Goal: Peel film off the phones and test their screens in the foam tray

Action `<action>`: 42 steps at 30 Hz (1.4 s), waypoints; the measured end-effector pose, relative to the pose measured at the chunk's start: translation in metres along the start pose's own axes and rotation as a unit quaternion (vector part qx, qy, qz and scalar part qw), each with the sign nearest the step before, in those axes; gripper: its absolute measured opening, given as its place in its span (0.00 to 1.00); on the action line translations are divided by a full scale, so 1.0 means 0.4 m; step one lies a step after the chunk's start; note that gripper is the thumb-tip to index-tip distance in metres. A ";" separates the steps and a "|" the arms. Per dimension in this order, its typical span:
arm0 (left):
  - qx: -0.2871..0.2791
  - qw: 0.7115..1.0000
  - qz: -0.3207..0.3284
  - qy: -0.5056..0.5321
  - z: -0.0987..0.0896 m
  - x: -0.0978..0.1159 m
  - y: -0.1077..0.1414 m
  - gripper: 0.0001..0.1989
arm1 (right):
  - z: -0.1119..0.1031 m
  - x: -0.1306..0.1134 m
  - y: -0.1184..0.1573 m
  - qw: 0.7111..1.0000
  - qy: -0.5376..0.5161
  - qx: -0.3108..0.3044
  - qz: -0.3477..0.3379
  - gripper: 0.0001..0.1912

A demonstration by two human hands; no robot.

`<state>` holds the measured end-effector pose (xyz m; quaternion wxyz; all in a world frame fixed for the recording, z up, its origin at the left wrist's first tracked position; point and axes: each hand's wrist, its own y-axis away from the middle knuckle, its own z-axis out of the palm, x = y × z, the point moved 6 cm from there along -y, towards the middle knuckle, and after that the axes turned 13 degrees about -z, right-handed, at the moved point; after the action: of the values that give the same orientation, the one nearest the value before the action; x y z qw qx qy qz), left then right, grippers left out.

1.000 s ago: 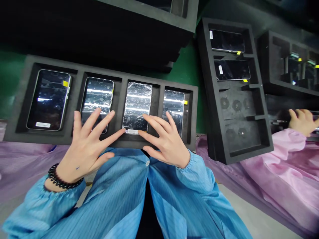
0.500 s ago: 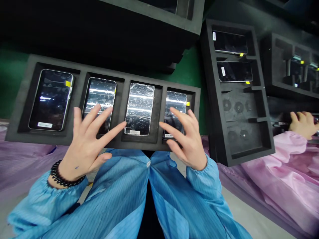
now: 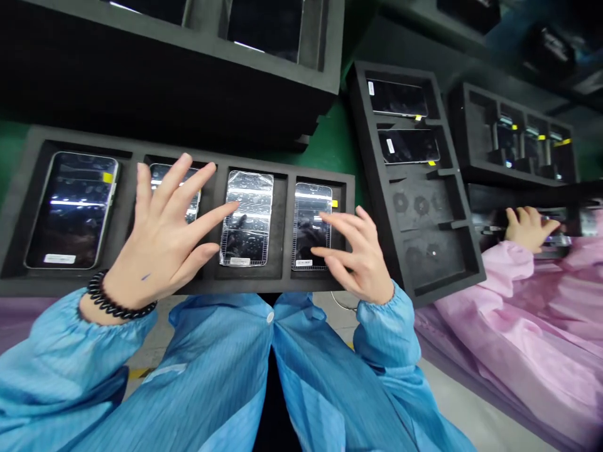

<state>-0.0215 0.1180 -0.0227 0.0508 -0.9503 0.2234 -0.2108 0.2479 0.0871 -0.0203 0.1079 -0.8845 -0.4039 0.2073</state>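
A dark foam tray (image 3: pixel 282 242) with four compartments lies before me, a phone in each. My left hand (image 3: pixel 164 242) is spread over the second phone (image 3: pixel 162 172) and hides much of it. Its index fingertip overlaps the edge of the third phone (image 3: pixel 247 216), which has a crinkled clear film. My right hand (image 3: pixel 360 257) is open, fingers apart, its fingertips over the right edge of the fourth phone (image 3: pixel 311 226). Whether either hand touches a screen is unclear. At the far left lies another phone (image 3: pixel 73 210) with a yellow tab and a white label.
A stack of dark foam trays (image 3: pixel 188 81) rises behind my tray. On the right stands an angled tray (image 3: pixel 402 295) with two phones. Beyond it is another tray (image 3: pixel 518 172) with several phones. A co-worker's hand (image 3: pixel 530 229) in a pink sleeve is at the right.
The view has shifted, so the trays sit farther left. My left hand now covers more of the second phone and reaches the third. My right hand has moved toward the fourth phone's right edge.
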 end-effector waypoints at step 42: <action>-0.069 0.995 0.016 -0.077 0.104 -0.040 -0.153 0.25 | 0.071 0.128 -0.098 0.980 0.114 -0.083 0.143 0.19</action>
<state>0.0079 0.1798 -0.0548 0.0053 -0.9612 0.2482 -0.1205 0.2388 0.1523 -0.0457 0.0491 -0.9568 -0.2739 0.0844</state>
